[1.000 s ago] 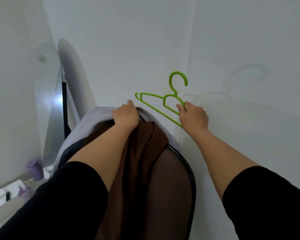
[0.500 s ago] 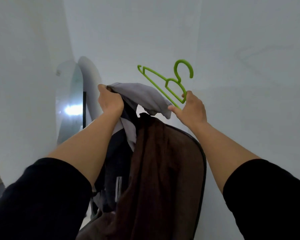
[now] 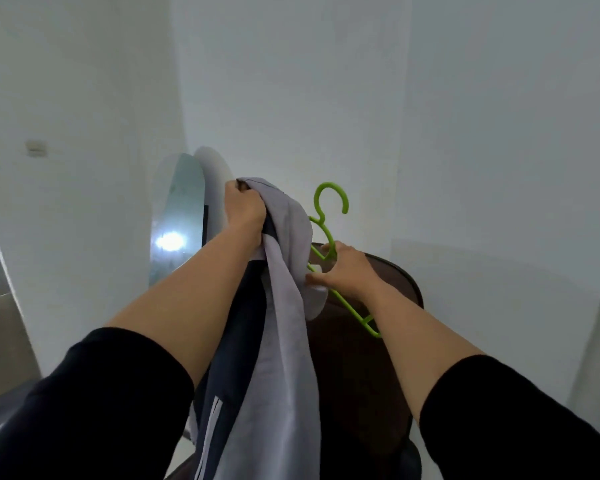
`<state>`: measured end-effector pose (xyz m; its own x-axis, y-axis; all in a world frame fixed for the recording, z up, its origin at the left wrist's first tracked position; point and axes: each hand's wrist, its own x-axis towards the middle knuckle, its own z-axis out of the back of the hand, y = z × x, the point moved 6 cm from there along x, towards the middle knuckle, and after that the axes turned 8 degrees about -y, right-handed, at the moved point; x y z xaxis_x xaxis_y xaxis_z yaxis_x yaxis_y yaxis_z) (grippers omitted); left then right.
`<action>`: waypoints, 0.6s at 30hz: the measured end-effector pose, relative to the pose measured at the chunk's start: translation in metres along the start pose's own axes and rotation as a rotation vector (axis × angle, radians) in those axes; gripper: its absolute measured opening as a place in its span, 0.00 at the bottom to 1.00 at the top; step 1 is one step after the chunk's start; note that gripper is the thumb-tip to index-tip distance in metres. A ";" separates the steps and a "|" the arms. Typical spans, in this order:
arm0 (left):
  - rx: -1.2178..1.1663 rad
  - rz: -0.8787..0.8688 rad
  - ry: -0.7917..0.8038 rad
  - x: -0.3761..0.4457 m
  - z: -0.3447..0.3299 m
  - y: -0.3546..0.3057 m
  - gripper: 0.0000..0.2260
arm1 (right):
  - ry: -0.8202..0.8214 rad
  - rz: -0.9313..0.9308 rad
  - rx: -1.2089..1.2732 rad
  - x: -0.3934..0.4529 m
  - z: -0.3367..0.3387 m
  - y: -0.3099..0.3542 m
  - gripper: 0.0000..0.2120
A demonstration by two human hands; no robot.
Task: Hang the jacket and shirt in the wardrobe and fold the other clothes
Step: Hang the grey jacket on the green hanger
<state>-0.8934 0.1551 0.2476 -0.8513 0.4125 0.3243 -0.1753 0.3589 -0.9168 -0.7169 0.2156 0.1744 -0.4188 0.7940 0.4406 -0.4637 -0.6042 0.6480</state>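
Head view: The left hand (image 3: pixel 245 209) grips the top of the jacket (image 3: pixel 284 306), fingers clamped on the fabric. The grey and navy jacket hangs down between both forearms, in front of the chair (image 3: pixel 368 358). The right hand (image 3: pixel 343 270) holds the green hanger (image 3: pixel 329 216), fingers curled round its frame, hook upward, just beside the jacket. A mirror (image 3: pixel 177 220) leans on the wall at left.
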 end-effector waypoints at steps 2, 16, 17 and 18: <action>-0.045 0.047 0.019 -0.003 0.005 -0.002 0.16 | 0.016 -0.013 0.054 -0.010 -0.001 0.005 0.36; -0.188 0.236 -0.152 -0.044 0.029 -0.022 0.13 | 0.123 -0.111 0.165 -0.072 -0.003 -0.006 0.31; -0.170 0.224 -0.152 -0.053 0.028 -0.026 0.13 | 0.081 -0.111 0.161 -0.075 0.000 -0.005 0.28; -0.183 0.233 -0.140 -0.062 0.027 -0.030 0.13 | 0.036 -0.111 0.149 -0.078 0.005 -0.004 0.24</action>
<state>-0.8489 0.0966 0.2485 -0.9199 0.3870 0.0637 0.1133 0.4177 -0.9015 -0.6788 0.1562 0.1402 -0.4003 0.8508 0.3404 -0.3890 -0.4941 0.7775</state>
